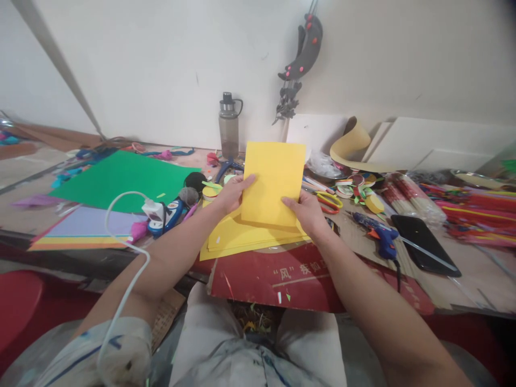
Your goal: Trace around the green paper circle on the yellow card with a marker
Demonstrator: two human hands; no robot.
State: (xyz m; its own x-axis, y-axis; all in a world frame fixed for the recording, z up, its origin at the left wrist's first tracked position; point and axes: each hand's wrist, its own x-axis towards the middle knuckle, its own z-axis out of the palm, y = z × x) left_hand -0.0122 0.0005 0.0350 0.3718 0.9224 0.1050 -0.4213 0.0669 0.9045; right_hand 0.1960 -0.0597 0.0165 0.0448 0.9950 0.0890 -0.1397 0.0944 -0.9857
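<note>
Both hands hold one yellow sheet (273,183), lifted and tilted toward the wall. The left hand (231,193) pinches its left edge, thumb over the front face; the right hand (308,212) pinches the lower right corner, thumb on the front too. Each grip is closed on the paper, fingers behind it.

Directly under the grip lies a stack of yellow sheets (242,239), resting on a red printed cardboard (298,277) that overhangs the near edge of the table (475,279).

Left of the grip sit a white plug with its cable (133,252) running back to the person's left arm, a blue-and-white tool (167,215), a roll of tape (211,191), a large green sheet (121,180) and a pile of coloured sheets (86,228) with a lilac one on top.

Right of the grip lie red-handled scissors (329,201), ribbon rolls (355,185), a blue glue gun (381,236), a black phone (423,242), bundled sticks in wrap (411,201) and a heap of coloured pipe cleaners (479,215).

Beyond the grip stands a dark water bottle (229,126) against a white wall (141,64), where a black ornament with red dots (304,48) hangs. White boards (435,142) and a curled tan strip (351,142) lean there. Nothing lies between the hands and the sheet.
</note>
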